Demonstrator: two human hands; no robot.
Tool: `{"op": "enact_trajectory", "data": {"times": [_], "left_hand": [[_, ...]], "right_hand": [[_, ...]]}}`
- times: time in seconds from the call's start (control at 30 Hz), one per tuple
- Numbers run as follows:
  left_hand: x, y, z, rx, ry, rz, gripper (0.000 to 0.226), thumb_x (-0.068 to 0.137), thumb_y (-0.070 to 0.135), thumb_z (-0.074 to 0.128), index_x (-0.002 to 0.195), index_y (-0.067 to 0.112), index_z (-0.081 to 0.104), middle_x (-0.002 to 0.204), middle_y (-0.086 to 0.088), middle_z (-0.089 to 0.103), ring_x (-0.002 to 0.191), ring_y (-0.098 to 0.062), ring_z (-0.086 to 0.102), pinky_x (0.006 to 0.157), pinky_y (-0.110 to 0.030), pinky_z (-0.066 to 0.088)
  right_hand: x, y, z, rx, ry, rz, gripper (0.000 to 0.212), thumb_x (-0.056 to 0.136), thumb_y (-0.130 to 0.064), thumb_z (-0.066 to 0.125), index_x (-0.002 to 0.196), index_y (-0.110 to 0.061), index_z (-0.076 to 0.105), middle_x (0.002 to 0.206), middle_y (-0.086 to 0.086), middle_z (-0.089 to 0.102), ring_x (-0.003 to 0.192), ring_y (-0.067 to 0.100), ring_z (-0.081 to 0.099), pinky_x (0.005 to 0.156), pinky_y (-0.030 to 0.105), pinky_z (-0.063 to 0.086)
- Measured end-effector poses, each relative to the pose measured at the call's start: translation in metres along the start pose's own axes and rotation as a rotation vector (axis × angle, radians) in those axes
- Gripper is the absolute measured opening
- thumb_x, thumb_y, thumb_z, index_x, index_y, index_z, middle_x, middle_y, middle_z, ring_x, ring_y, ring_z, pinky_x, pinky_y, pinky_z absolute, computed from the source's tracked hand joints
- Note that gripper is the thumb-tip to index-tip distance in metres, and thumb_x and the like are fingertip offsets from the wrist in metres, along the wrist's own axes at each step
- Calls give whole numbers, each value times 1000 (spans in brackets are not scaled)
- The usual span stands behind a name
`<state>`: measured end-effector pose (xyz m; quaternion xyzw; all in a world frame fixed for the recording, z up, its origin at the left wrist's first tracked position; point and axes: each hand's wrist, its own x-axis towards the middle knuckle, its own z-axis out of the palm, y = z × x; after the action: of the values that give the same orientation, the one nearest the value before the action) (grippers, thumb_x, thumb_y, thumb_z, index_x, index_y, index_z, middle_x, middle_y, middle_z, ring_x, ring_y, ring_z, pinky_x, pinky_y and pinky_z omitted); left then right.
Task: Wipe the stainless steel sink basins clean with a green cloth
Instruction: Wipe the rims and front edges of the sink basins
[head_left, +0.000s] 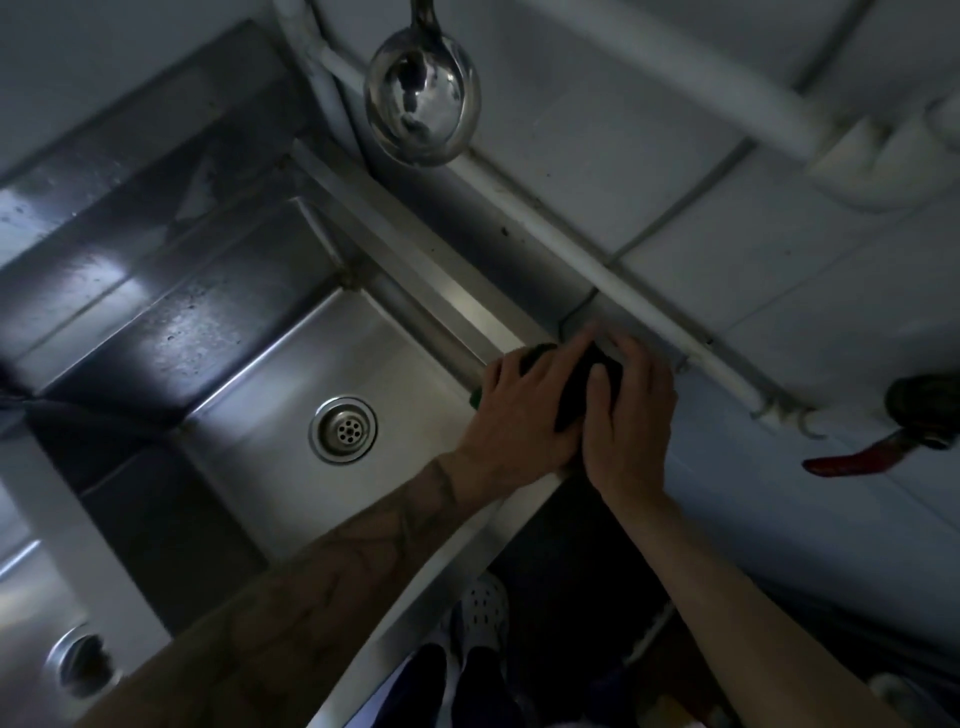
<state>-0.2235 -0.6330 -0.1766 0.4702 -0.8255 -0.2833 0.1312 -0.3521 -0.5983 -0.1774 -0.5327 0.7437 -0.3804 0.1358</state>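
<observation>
Step in hand, as judged: the green cloth is being bunched and re-gripped before the wipe.
- State: both hands are closed on the cloth. The left hand has its fingers draped and curled over the wad's left side, the right hand curled over its right. The heels of the hands are touching.
- Position: the cloth is held between and under the fingers, on the rim at the right corner of the sink basin, close to the wall. It is mostly hidden and reads dark in this light.
- Method: the cloth is best folded into a flat pad for full-face contact. Walls should be wiped top-down, then the floor, with strokes drawn toward the drain. Corner seams need fingertip pressure.
- The second basin, lower left, is well apart from the hands and is not to be skipped.
</observation>
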Motion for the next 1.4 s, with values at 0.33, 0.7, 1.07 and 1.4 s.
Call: {"op": "enact_trajectory", "data": {"times": [0.33, 0.7, 1.07, 1.4], "left_hand": [[-180, -74, -12, 35, 8, -422, 68, 106, 63, 23, 163, 28, 33, 170, 2, 32, 155, -18, 30, 124, -34, 17], [-236, -68, -6, 40, 58, -580, 62, 107, 54, 28, 154, 20, 50, 163, -3, 47, 147, -24, 43, 123, -42, 32], [-236, -74, -4, 35, 54, -543, 66, 105, 55, 23, 155, 19, 46, 163, -3, 45, 148, -22, 40, 121, -43, 33], [-236, -78, 1, 29, 82, -498, 50, 108, 44, 30, 146, 18, 48, 154, -5, 50, 141, -24, 45, 115, -44, 37]], "right_hand": [[-23, -4, 25, -309, -140, -215, 43, 92, -52, 68, 111, -14, 70, 120, 11, 60, 110, 30, 46, 89, 43, 43], [-31, -19, 35, -457, -74, -166, 36, 103, -43, 57, 129, -21, 66, 132, 19, 56, 116, 37, 49, 101, 53, 43], [-54, -22, 48, -471, -25, -147, 41, 96, -45, 65, 119, -12, 70, 130, 18, 60, 120, 36, 49, 105, 48, 38], [-146, -47, 52, -392, -199, -352, 44, 96, -51, 62, 121, -15, 71, 125, 12, 61, 112, 33, 54, 96, 42, 40]]}}
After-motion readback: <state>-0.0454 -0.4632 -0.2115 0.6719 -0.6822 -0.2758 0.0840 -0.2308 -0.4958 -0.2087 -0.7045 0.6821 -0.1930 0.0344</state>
